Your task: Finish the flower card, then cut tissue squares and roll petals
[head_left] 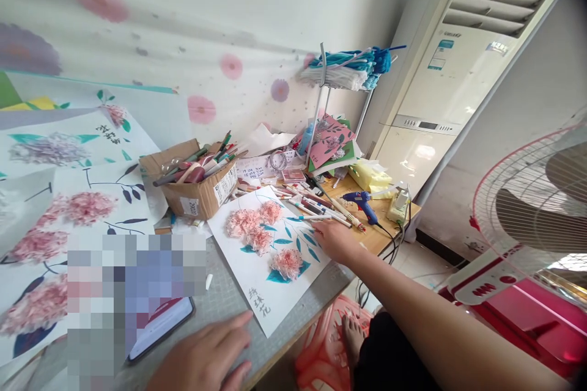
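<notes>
A white sheet lies aslant on the table, with ruffled pink paper flowers, teal leaves and handwritten characters on it. My right hand reaches to the sheet's right edge, its visible fingers stretched out over the paper. Just beyond those fingertips lies a teal-tipped marker; whether they touch it is unclear. At the bottom, my left hand has its fingers apart, the index fingertip by the sheet's near corner and nothing held. A phone, partly blurred out, is left of that hand.
A cardboard box of pens stands behind the sheet. Loose markers, a blue glue gun and a power strip are at the right. Flower pictures lie left. A fan and a pink stool are beside the table.
</notes>
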`<state>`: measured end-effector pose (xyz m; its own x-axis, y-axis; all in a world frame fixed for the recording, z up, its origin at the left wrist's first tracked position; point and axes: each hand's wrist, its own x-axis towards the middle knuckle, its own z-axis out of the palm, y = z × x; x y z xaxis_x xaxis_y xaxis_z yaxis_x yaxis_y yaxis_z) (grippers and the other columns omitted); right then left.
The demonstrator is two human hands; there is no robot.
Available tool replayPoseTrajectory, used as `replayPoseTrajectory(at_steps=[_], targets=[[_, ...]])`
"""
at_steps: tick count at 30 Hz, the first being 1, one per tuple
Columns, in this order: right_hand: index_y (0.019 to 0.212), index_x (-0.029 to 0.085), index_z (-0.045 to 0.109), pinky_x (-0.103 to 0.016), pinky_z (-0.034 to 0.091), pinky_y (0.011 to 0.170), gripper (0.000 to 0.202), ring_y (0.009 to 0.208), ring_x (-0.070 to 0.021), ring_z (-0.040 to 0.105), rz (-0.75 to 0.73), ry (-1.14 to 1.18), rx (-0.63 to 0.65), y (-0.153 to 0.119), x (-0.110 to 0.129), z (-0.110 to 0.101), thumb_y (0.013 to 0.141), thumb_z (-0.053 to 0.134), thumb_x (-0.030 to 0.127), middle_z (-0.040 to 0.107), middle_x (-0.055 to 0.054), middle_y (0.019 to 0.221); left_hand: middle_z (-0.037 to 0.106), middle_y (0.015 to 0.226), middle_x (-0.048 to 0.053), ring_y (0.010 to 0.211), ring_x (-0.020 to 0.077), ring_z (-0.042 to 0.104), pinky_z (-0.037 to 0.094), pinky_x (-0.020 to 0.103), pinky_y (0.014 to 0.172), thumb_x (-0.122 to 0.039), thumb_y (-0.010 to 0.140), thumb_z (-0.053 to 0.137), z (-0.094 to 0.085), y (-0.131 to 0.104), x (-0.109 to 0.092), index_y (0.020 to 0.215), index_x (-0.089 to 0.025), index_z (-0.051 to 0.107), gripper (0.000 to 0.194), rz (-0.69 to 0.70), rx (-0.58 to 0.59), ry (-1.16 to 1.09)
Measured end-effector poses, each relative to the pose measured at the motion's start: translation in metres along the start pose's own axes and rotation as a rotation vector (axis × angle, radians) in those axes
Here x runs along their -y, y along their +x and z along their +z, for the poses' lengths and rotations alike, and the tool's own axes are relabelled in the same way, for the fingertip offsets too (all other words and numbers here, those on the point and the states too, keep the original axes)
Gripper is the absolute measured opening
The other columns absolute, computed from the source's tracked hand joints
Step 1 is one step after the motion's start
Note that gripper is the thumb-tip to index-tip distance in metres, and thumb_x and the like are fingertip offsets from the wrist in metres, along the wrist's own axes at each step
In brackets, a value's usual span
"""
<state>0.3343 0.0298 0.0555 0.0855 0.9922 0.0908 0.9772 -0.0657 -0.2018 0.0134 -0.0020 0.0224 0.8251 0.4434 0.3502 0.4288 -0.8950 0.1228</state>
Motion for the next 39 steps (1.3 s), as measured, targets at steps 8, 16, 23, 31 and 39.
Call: replayPoseTrajectory(at_steps=[8,16,23,31,39], targets=[[0.107,0.015,0.063,-0.040,0.053,0.083,0.025,0.093,-0.0192,0.064,0.202,0.121,0.050,0.026,-0.001,0.007,0.095,0.054,0.034,0.066,-0.007,0.106,0.069,0.122,0.006,0.093,0.0238,0.073,0.060,0.028,0.077,-0.024,0.079,0.062,-0.014,0.004,-0.012,0.093,-0.024,0.070,0.016,-0.058,0.094,0.004],[0.113,0.015,0.061,-0.037,0.056,0.079,0.028,0.092,-0.0198,0.065,0.301,0.329,0.146,0.033,-0.001,0.008,0.094,0.056,0.035,0.064,-0.006,0.111,0.070,0.119,0.008,0.097,0.0265,0.071,0.060,0.033,0.079,-0.023,0.077,0.061,-0.010,0.005,-0.010,0.091,-0.022,0.069,0.016,-0.083,0.137,-0.067],[0.079,0.015,0.067,-0.030,0.047,0.067,0.012,0.075,-0.0183,0.061,0.195,0.345,-0.018,0.017,-0.010,-0.024,0.084,0.059,0.023,0.068,-0.006,0.079,0.075,0.107,0.004,0.093,0.0232,0.072,0.057,0.030,0.078,-0.017,0.078,0.056,-0.005,0.000,-0.010,0.080,-0.023,0.062,0.009,-0.103,0.055,-0.184],[0.085,0.018,0.068,-0.033,0.049,0.057,0.039,0.062,-0.0219,0.062,0.125,0.501,-0.228,-0.018,-0.063,-0.075,0.077,0.057,0.054,0.070,-0.007,0.072,0.072,0.095,0.003,0.081,0.0202,0.067,0.052,0.028,0.075,-0.024,0.082,0.057,0.004,-0.004,-0.009,0.092,-0.023,0.057,0.010,-0.027,0.035,-0.272],[0.082,0.022,0.068,-0.040,0.050,0.066,0.024,0.068,-0.0274,0.067,-0.061,0.159,-0.548,-0.023,-0.061,-0.082,0.079,0.054,0.042,0.071,-0.010,0.075,0.070,0.089,0.002,0.077,0.0174,0.066,0.050,0.026,0.073,-0.033,0.090,0.055,0.016,-0.006,-0.005,0.090,-0.022,0.057,0.012,0.003,0.011,-0.240]])
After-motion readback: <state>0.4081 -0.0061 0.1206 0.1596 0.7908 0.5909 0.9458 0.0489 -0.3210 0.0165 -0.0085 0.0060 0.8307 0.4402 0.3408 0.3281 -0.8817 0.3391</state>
